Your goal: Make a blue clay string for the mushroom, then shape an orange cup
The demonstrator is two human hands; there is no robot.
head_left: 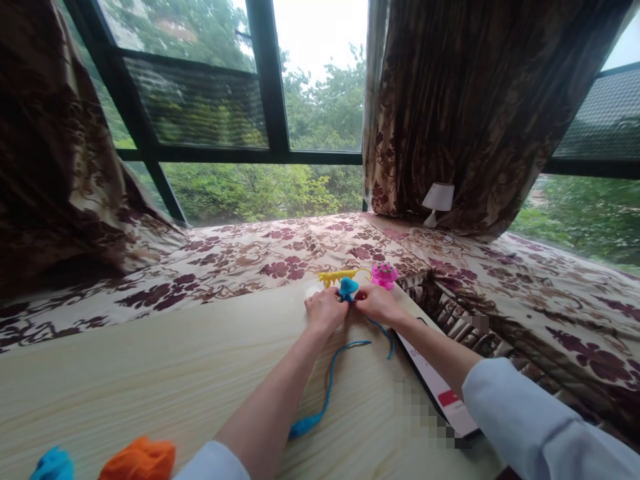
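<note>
Pinches small blue piece (349, 287) between fingertips of left hand (325, 309) and right hand (378, 304), low down, under the rounded top; too small to tell exact finger contact or pressure. Sits just below centre of frame, toward far end of surface (175, 353).

Looks light and soft, likely dents or bends under a firm squeeze. Probably grips well enough, not slippery; material unclear. Best taken at the narrow base from both sides, light fingertips, keeping off the top to save its shape.

Shows short blue strand (391, 343) below right hand, plus longer blue strand (331, 370) curving down to thick blue end (304, 427) at lower centre. Likely limp, easy to stretch or snag; better lifted by the thick end.

Also visible: yellow piece (340, 276) just behind, probably delicate at its thin parts; pink piece with green dots (384, 275) to its right. At lower left, blue lump (53, 465) and orange lump (140, 460), seemingly soft. Tablet-like device (430, 380) right of lower centre.
</note>
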